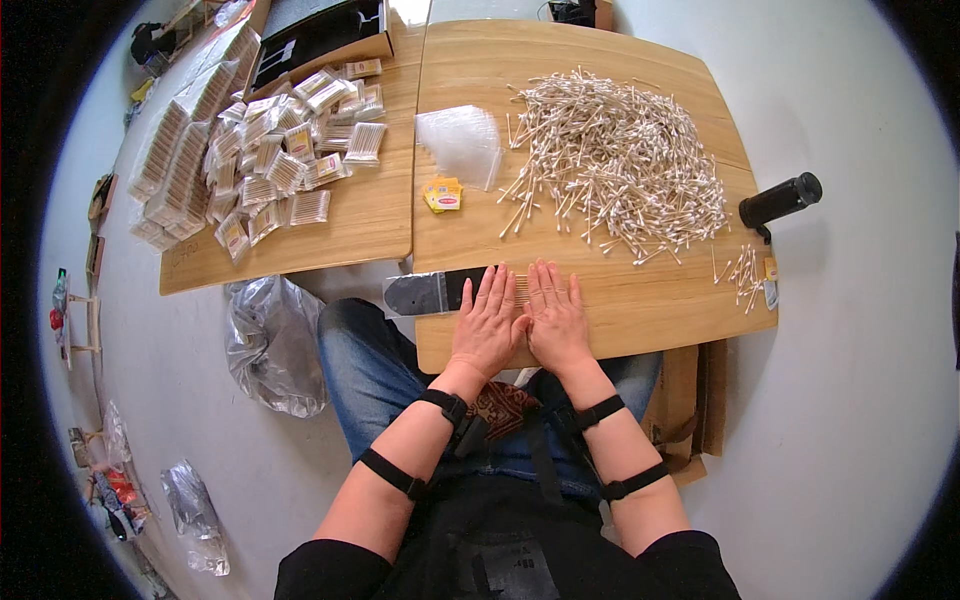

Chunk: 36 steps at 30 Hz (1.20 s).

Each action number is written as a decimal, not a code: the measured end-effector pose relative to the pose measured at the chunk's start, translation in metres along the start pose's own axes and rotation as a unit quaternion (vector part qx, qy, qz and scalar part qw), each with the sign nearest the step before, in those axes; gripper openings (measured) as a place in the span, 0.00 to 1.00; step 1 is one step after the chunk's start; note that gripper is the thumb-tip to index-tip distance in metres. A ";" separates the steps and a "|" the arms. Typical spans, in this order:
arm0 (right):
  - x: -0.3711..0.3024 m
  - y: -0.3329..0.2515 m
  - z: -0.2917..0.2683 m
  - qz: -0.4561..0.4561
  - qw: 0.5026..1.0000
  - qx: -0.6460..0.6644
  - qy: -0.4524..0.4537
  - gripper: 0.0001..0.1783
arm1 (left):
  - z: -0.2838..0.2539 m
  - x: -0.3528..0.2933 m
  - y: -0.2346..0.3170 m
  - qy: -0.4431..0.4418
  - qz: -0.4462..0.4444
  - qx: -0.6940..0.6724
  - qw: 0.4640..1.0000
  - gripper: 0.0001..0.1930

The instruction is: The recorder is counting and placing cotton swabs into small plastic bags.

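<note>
Pale wood tabletop (660,310), two tables butted together, with the seated person's hands laid flat at the near edge. The left hand (487,325) and right hand (556,322) lie side by side, thumbs touching, fingers spread and extended, gripping nothing; both press down on a small bundle of cotton swabs (519,287), of which only the tips show between the fingers. Just left of the left hand a clear zip pouch (418,293) overhangs the table edge; what it contains cannot be told. Beyond the hands, a large loose heap of cotton swabs (620,160) covers the far right of the table, with a stack of empty clear bags (460,143) and small yellow labels (443,194) beside it. The left table holds many filled swab packets (285,165). A black cylinder (781,200) is clamped at the right edge.
</note>
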State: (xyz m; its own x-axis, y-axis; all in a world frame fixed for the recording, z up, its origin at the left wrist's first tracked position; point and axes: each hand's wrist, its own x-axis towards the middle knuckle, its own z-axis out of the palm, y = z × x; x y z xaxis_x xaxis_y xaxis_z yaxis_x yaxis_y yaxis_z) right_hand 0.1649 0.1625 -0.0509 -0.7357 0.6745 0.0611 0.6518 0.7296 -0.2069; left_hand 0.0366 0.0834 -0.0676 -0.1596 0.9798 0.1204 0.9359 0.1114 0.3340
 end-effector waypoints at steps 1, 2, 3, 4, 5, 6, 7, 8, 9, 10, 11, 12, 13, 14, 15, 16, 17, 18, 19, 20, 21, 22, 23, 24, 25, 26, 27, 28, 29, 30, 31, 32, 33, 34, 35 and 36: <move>0.001 0.000 -0.001 -0.008 1.000 -0.004 -0.009 0.36 | 0.001 0.000 0.000 0.009 0.001 -0.005 1.000 0.35; 0.000 0.000 0.000 -0.008 1.000 -0.006 -0.010 0.36 | 0.002 -0.001 0.000 0.010 0.001 -0.006 1.000 0.35; -0.001 -0.001 0.001 -0.023 1.000 -0.008 -0.010 0.36 | 0.003 -0.002 -0.002 0.013 0.000 -0.009 1.000 0.35; -0.002 -0.002 0.001 -0.038 0.999 -0.010 -0.011 0.36 | 0.004 -0.002 -0.003 0.016 -0.001 -0.013 1.000 0.35; -0.002 -0.002 0.001 -0.040 0.999 -0.013 -0.013 0.36 | 0.005 -0.003 -0.004 0.023 0.003 -0.014 1.000 0.36; -0.001 -0.003 0.001 -0.045 0.999 -0.006 -0.006 0.36 | 0.006 -0.004 -0.006 0.025 0.000 -0.017 1.000 0.36; 0.000 -0.003 -0.002 -0.051 0.999 0.001 0.001 0.35 | 0.005 -0.003 -0.005 0.020 0.003 -0.015 1.000 0.36; 0.001 -0.003 -0.006 -0.055 0.999 -0.002 -0.002 0.35 | 0.003 -0.003 -0.005 0.016 0.005 -0.013 1.000 0.37; 0.003 -0.003 -0.010 -0.065 0.998 0.016 0.003 0.34 | 0.000 -0.004 -0.006 0.011 0.002 -0.010 1.000 0.36; 0.006 -0.002 -0.013 -0.076 0.996 0.035 0.008 0.32 | 0.000 -0.003 -0.006 0.013 -0.002 -0.013 1.000 0.36; 0.011 0.003 -0.011 -0.081 0.996 0.033 0.006 0.32 | 0.000 -0.003 -0.005 0.015 -0.004 -0.001 1.000 0.35; 0.019 0.009 -0.007 -0.059 0.991 0.118 0.032 0.30 | -0.001 -0.003 -0.004 0.018 -0.005 0.012 1.000 0.34; 0.029 0.013 -0.006 -0.034 0.977 0.201 0.060 0.27 | -0.004 -0.001 -0.002 0.009 -0.008 0.027 1.000 0.34; 0.042 0.010 -0.010 -0.036 0.977 0.203 0.060 0.27 | -0.003 -0.001 -0.002 0.009 -0.011 0.029 0.999 0.34; 0.057 0.007 -0.014 -0.015 0.982 0.176 0.066 0.26 | -0.001 -0.001 -0.002 0.016 -0.008 0.040 0.999 0.34; 0.069 0.004 -0.017 0.007 0.986 0.147 0.073 0.24 | 0.002 -0.001 -0.001 0.023 -0.003 0.050 0.998 0.34; 0.080 0.001 -0.016 0.003 0.986 0.149 0.074 0.24 | 0.004 -0.001 -0.002 0.031 -0.003 0.060 0.998 0.34; 0.090 -0.003 -0.016 -0.005 0.988 0.109 0.113 0.23 | 0.005 -0.001 -0.002 0.034 -0.006 0.062 0.997 0.34; 0.097 -0.004 -0.012 -0.013 0.986 0.068 0.151 0.22 | 0.006 0.000 0.000 0.033 -0.008 0.058 0.998 0.34; 0.098 -0.004 -0.010 -0.017 0.986 0.067 0.152 0.22 | 0.005 0.000 0.001 0.033 -0.011 0.052 0.998 0.34; 0.098 -0.003 -0.007 -0.019 0.989 0.041 0.142 0.23 | 0.005 -0.001 0.001 0.016 -0.009 0.071 0.997 0.34; 0.096 -0.002 -0.001 -0.022 0.991 0.017 0.130 0.23 | 0.005 -0.002 0.000 0.019 -0.014 0.071 0.997 0.34; 0.091 0.001 0.002 -0.028 0.991 0.015 0.128 0.23 | 0.004 -0.002 0.000 0.014 -0.016 0.044 0.999 0.33; 0.082 0.006 0.005 -0.042 0.989 0.034 0.137 0.23 | 0.005 -0.003 0.000 0.009 -0.018 0.016 1.000 0.33; 0.073 0.013 0.005 -0.056 0.986 0.053 0.146 0.23 | 0.005 -0.002 0.001 0.012 -0.023 0.012 1.000 0.33; 0.064 0.019 0.007 -0.061 0.987 0.052 0.141 0.23 | 0.005 -0.003 0.000 0.023 -0.019 0.009 1.000 0.33; 0.056 0.027 0.007 -0.087 0.981 0.089 0.147 0.22 | 0.006 -0.003 -0.001 0.034 -0.015 0.007 0.999 0.33; 0.050 0.031 0.006 -0.108 0.974 0.126 0.154 0.21 | 0.005 -0.003 -0.002 0.033 -0.017 0.004 0.999 0.33; 0.044 0.034 0.005 -0.108 0.975 0.125 0.151 0.21 | 0.004 -0.002 -0.003 0.033 -0.016 0.001 0.999 0.33; 0.039 0.037 0.004 -0.076 0.967 0.196 0.145 0.19 | 0.003 -0.003 -0.003 0.033 -0.015 -0.001 0.999 0.33; 0.038 0.037 0.000 -0.043 0.953 0.265 0.141 0.17 | 0.002 -0.002 -0.003 0.034 -0.015 -0.002 0.999 0.33; 0.038 0.034 -0.003 -0.044 0.953 0.264 0.141 0.17 | 0.002 -0.002 -0.003 0.028 -0.019 0.004 0.999 0.34; 0.039 0.031 -0.006 0.006 0.954 0.262 0.148 0.14 | 0.001 -0.003 -0.004 0.022 -0.023 0.010 0.999 0.34; 0.040 0.028 -0.008 0.056 0.952 0.258 0.155 0.10 | 0.001 -0.002 -0.003 0.024 -0.022 0.011 0.999 0.34; 0.043 0.027 -0.007 0.054 0.952 0.258 0.157 0.10 | 0.002 -0.002 -0.003 0.029 -0.020 0.010 0.999 0.33; 0.048 0.025 -0.006 0.038 0.963 0.224 0.147 0.08 | 0.002 -0.002 -0.003 0.035 -0.018 0.010 0.999 0.33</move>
State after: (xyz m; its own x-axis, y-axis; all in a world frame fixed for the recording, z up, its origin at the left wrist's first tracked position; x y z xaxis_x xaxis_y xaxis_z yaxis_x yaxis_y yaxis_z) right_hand 0.1473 0.2137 -0.0473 -0.5618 0.7753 0.2886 0.5090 0.5990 -0.6182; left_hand 0.0345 0.0809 -0.0709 -0.2139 0.9611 0.1748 0.9354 0.1499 0.3203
